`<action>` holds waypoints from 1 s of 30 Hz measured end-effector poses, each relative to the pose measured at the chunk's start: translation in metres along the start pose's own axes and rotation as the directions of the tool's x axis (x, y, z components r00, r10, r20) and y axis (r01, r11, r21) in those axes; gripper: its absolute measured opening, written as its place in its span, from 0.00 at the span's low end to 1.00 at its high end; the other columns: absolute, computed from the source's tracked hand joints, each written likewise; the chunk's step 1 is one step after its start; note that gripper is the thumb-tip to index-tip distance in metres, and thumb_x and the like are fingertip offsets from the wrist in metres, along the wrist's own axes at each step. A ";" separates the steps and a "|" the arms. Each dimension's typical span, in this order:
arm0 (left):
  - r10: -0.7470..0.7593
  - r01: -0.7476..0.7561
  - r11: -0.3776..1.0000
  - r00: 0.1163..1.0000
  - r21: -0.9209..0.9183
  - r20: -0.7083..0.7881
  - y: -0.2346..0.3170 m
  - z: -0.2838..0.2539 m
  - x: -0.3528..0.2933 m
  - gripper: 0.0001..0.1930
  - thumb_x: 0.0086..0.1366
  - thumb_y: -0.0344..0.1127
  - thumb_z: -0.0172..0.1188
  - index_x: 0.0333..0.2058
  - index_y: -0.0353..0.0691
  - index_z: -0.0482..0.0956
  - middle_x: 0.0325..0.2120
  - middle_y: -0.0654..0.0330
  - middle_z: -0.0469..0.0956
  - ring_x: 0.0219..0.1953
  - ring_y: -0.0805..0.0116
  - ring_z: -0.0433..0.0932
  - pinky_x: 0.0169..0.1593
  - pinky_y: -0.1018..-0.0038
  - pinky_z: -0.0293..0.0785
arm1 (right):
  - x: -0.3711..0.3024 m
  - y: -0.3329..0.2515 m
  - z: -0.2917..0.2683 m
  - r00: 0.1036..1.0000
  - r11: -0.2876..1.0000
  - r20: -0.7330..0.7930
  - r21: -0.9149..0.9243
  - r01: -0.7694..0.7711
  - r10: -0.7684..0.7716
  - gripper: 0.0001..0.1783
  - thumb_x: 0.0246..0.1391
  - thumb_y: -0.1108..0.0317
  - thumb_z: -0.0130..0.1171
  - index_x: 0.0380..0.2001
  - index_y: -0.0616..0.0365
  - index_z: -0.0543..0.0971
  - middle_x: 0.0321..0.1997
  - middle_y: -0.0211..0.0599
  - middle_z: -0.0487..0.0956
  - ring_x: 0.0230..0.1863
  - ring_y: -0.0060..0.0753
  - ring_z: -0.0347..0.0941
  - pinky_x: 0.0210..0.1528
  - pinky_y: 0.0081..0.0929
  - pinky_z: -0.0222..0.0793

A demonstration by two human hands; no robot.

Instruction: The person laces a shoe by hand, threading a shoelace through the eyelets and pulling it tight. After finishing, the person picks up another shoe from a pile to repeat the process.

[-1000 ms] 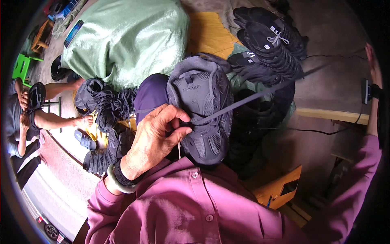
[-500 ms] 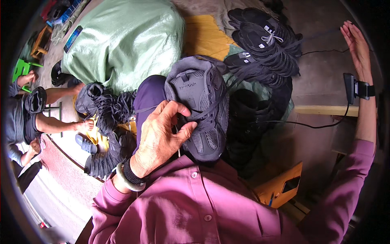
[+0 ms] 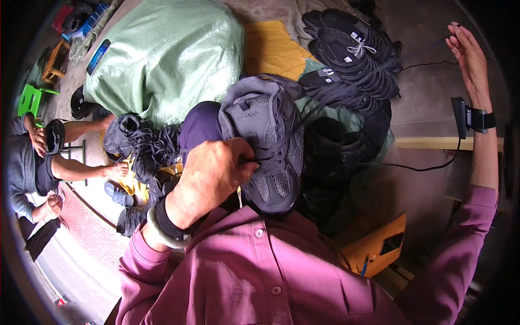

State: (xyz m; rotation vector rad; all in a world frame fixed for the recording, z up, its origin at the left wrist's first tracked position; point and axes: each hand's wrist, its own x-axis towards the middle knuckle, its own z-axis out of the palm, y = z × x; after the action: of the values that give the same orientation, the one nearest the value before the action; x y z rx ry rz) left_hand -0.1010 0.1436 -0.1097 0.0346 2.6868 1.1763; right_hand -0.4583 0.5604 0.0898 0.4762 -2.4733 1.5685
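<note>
A dark grey sneaker (image 3: 260, 122) rests on my lap, toe toward me, its laces partly threaded. My left hand (image 3: 211, 170) is closed at the shoe's lower eyelets, pinching a dark shoelace (image 3: 279, 146); its fingertips are partly hidden by the hand's back. Out at the far right, my right hand (image 3: 468, 57) is raised with fingertips pinched. A thin dark strand, blurred against the floor, runs from the shoe's side toward those fingertips. On my right wrist sits a black strapped device (image 3: 474, 118) with a cable.
A pile of black shoes (image 3: 346, 59) lies beyond the sneaker at right. A pale green sack (image 3: 168, 54) bears a phone (image 3: 98, 57). More dark shoes (image 3: 141, 141) lie at left, near another person's legs (image 3: 81, 168). A second phone (image 3: 392, 244) lies on a wooden board (image 3: 374, 252).
My left hand has turned over, fingers curling tighter at the eyelets. The right hand has shifted slightly left and up, its fingers bending more. The sneaker stays in place.
</note>
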 end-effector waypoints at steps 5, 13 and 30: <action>-0.063 0.104 0.948 0.988 -0.302 0.143 -0.009 -0.001 0.011 0.07 0.60 0.26 0.69 0.37 0.33 0.84 0.24 0.65 0.78 0.29 0.81 0.73 0.32 0.75 0.71 | -0.003 0.005 0.002 1.000 1.000 0.025 -0.013 -0.002 0.003 0.23 0.70 0.61 0.60 0.61 0.62 0.76 0.60 0.41 0.80 0.50 0.22 0.79 0.64 0.27 0.75; -0.010 0.215 0.840 0.924 -0.499 0.382 -0.025 -0.006 0.023 0.04 0.60 0.22 0.64 0.35 0.33 0.83 0.27 0.69 0.80 0.32 0.83 0.75 0.36 0.82 0.72 | 0.010 0.017 -0.038 0.999 1.000 -0.046 0.005 -0.028 0.028 0.25 0.69 0.62 0.60 0.64 0.63 0.73 0.61 0.41 0.80 0.53 0.23 0.79 0.64 0.25 0.76; -0.050 -0.084 0.951 0.909 -0.298 -0.414 -0.020 0.023 -0.018 0.11 0.67 0.21 0.60 0.48 0.37 0.77 0.28 0.68 0.69 0.31 0.78 0.67 0.41 0.80 0.66 | -0.004 0.043 -0.075 0.969 0.957 -0.226 -0.246 -0.151 0.094 0.19 0.67 0.59 0.63 0.57 0.51 0.81 0.57 0.25 0.83 0.53 0.16 0.76 0.57 0.17 0.70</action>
State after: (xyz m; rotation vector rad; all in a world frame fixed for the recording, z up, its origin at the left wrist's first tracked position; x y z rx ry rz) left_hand -0.0779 0.1446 -0.1364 -0.2748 2.8073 1.7764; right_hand -0.4713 0.6460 0.0846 0.1077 -2.5301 1.2294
